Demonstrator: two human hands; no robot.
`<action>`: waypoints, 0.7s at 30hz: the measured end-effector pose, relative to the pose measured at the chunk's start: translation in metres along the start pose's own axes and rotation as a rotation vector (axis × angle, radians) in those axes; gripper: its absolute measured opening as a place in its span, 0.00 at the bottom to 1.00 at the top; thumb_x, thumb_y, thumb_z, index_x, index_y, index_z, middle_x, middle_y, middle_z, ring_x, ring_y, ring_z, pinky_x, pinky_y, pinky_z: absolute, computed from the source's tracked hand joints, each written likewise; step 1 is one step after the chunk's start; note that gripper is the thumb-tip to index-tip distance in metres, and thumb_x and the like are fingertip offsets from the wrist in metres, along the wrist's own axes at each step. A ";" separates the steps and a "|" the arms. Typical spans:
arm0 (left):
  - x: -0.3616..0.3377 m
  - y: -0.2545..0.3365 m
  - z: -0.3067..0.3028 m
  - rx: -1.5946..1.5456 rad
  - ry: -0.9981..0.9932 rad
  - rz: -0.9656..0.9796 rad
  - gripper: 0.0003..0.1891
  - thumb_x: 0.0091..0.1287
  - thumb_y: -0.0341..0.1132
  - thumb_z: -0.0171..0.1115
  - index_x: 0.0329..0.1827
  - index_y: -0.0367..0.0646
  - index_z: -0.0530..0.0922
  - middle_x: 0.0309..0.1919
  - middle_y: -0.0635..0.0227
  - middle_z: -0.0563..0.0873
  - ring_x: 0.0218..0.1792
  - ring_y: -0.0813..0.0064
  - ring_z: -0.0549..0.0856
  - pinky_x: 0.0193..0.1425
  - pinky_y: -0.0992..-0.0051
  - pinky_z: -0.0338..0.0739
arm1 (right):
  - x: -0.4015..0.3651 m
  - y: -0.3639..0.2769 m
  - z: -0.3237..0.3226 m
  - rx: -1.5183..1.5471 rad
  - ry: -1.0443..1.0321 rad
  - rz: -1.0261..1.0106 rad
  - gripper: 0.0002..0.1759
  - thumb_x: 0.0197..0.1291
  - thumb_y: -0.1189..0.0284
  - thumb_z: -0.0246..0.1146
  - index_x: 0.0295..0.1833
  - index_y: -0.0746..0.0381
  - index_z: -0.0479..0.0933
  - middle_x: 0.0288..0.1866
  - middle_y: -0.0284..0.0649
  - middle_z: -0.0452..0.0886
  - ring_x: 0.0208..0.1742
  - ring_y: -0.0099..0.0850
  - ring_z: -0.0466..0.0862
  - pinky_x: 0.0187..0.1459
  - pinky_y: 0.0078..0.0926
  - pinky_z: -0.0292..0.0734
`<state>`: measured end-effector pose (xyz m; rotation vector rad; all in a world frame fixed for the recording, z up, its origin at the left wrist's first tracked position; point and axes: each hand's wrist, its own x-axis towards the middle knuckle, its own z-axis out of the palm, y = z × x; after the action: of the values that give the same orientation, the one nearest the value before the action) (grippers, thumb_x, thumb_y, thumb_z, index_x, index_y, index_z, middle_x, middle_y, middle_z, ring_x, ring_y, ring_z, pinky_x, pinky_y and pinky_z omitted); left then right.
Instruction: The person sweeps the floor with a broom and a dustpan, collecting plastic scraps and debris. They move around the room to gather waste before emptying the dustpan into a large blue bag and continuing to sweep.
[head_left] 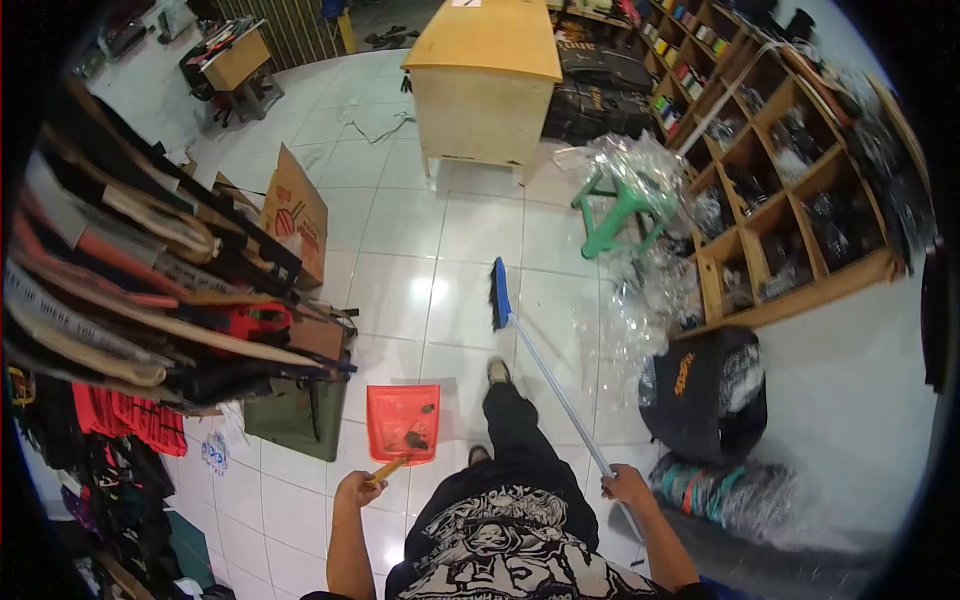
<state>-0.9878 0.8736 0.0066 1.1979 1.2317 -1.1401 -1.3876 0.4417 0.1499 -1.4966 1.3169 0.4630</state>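
Note:
My left hand (358, 489) is closed round the yellow handle of a red dustpan (376, 420). Some dark debris (415, 439) lies in the pan, which is held low in front of me. In my right hand (626, 485) is the long pale pole of a broom (556, 385), gripped near its upper end. The broom's blue head with dark bristles (500, 293) is out ahead on the white tiles, to the right of the dustpan and apart from it.
A wooden desk (484, 110) stands ahead. To the right are a green stool (622, 208) under clear plastic, a cubbyhole shelf (780, 190) and a black bag (705, 395). Hanging fabric straps (150, 290) and a cardboard box (296, 215) line the left. White floor tiles (395, 235) run between.

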 end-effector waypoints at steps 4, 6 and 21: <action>0.034 0.081 0.097 -0.278 -0.039 0.078 0.20 0.64 0.23 0.46 0.56 0.16 0.59 0.40 0.42 0.73 0.32 0.61 0.77 0.26 0.79 0.77 | 0.088 -0.105 -0.023 -0.566 0.283 -0.181 0.19 0.46 0.63 0.64 0.36 0.70 0.79 0.27 0.55 0.81 0.33 0.48 0.83 0.41 0.41 0.78; 0.046 0.122 0.146 -0.265 -0.398 0.022 0.18 0.64 0.23 0.44 0.55 0.16 0.60 0.42 0.43 0.73 0.34 0.61 0.78 0.28 0.77 0.78 | 0.126 -0.158 -0.033 -0.536 0.276 -0.192 0.19 0.49 0.63 0.63 0.35 0.71 0.78 0.32 0.60 0.80 0.39 0.55 0.81 0.45 0.45 0.76; -0.019 0.518 0.435 -0.262 -0.357 0.316 0.14 0.66 0.28 0.46 0.51 0.28 0.67 0.31 0.52 0.77 0.22 0.69 0.75 0.18 0.79 0.66 | 0.378 -0.734 -0.104 -0.734 0.118 -0.615 0.17 0.59 0.63 0.60 0.34 0.70 0.75 0.25 0.59 0.78 0.31 0.59 0.79 0.36 0.50 0.74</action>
<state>-0.4481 0.4669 0.0291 0.9046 0.8530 -0.8794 -0.6493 0.0617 0.2040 -2.4570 0.7110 0.4738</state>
